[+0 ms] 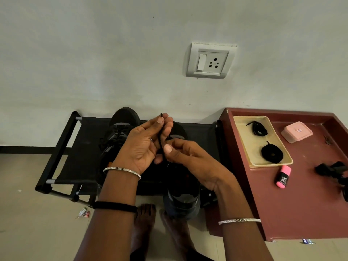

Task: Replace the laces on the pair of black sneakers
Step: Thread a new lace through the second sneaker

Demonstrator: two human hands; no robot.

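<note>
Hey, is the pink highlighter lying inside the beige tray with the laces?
No, the pink highlighter lies on the red table, just outside the near rim of the beige tray.

Left hand (143,146): we see a small ring (151,140) glinting on one finger.
Left wrist: we note a thin silver left bangle (122,171) with two small dark marks.
Left forearm: further up we find a black band (115,206) of thread-like texture.
Right hand (190,161): we spot the right bangle (239,220) up the forearm, silver with a dark looped mark.
Feet (145,219): bare.
</note>
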